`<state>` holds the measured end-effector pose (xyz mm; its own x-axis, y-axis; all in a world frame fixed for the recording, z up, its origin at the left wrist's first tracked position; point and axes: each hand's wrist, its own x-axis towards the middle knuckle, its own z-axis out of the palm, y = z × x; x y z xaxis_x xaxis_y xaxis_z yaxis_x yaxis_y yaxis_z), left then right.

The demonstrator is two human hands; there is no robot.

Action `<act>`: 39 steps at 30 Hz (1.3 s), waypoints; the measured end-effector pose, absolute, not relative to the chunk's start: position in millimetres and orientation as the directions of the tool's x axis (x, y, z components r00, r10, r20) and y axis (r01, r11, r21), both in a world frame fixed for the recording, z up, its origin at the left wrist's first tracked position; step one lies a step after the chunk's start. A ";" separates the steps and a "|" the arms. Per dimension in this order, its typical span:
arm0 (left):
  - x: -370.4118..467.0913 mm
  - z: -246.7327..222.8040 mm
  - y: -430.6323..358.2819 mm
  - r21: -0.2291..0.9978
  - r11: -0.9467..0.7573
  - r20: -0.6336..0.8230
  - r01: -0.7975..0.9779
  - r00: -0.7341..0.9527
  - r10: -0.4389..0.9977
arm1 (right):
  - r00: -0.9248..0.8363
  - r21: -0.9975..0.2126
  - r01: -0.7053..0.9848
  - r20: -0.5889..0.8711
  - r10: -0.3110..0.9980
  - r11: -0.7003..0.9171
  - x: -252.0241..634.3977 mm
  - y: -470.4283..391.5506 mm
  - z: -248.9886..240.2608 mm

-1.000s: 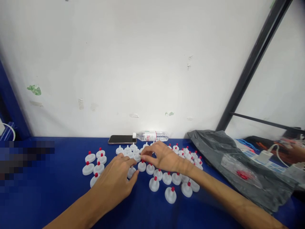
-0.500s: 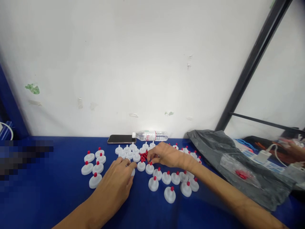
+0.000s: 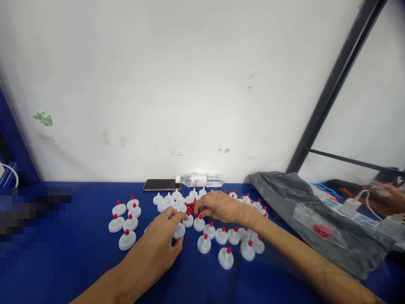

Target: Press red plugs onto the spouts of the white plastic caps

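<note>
My left hand [image 3: 164, 236] has its fingers curled round a white domed cap [image 3: 179, 231] left of centre, its index finger over the top. My right hand [image 3: 215, 206] reaches down at the small pile of red tips [image 3: 190, 207], thumb and fingers pinched together; what lies between them is hidden. White caps without red tips [image 3: 162, 205] stand behind the pile. Caps with red tips [image 3: 225, 258] stand to the right and in front of my right hand, and another group [image 3: 127, 240] is at the left.
A phone [image 3: 161, 184] and a clear bottle [image 3: 202, 180] lie along the wall. On the right, a grey plastic bag [image 3: 316, 223] carries a clear bag of red pieces [image 3: 322, 230]. Beyond it are a power strip [image 3: 349, 207] and another person's hand [image 3: 395, 200].
My left index finger has lifted and spread, and more of the cap under it shows. My right hand has shifted slightly left at the red pile.
</note>
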<state>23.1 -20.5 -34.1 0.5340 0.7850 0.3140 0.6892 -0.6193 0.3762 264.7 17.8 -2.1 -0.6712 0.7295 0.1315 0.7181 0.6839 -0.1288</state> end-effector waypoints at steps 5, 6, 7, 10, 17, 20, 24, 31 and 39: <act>20.8 -38.3 -15.6 0.332 -0.733 0.490 0.594 0.555 0.672 | -0.696 -0.113 0.698 0.131 0.706 0.708 262.2 16.7 -1.3; 20.3 -39.3 -14.3 0.307 -0.749 0.513 0.588 0.561 0.650 | -0.691 -0.106 0.704 0.128 0.712 0.702 261.5 16.4 -1.1; 20.0 -39.9 -13.0 0.283 -0.762 0.536 0.582 0.563 0.629 | -0.685 -0.099 0.712 0.124 0.718 0.696 260.9 16.1 -0.9; 19.7 -39.6 -10.3 0.241 -0.783 0.584 0.574 0.558 0.589 | -0.667 -0.072 0.734 0.111 0.736 0.676 260.2 16.3 -0.8; 17.8 -38.8 -5.9 0.216 -0.753 0.566 0.621 0.549 0.615 | -0.648 0.044 0.761 0.098 0.755 0.647 263.1 17.6 -2.5; 15.7 -41.1 -3.7 0.224 -0.746 0.543 0.627 0.555 0.630 | -0.665 0.045 0.746 0.109 0.739 0.664 262.4 16.1 -1.3; 15.1 -40.6 -4.2 0.230 -0.749 0.539 0.621 0.559 0.629 | -0.703 0.018 0.708 0.119 0.702 0.706 260.7 15.3 0.3; 14.6 -37.3 -7.8 0.334 -0.712 0.463 0.618 0.550 0.695 | -0.643 -0.207 0.706 0.213 0.736 0.677 261.5 14.1 15.4; 13.8 -29.2 -4.2 0.377 -0.675 0.454 0.635 0.508 0.732 | -0.642 -0.471 0.520 0.335 0.690 0.713 245.9 -5.3 33.2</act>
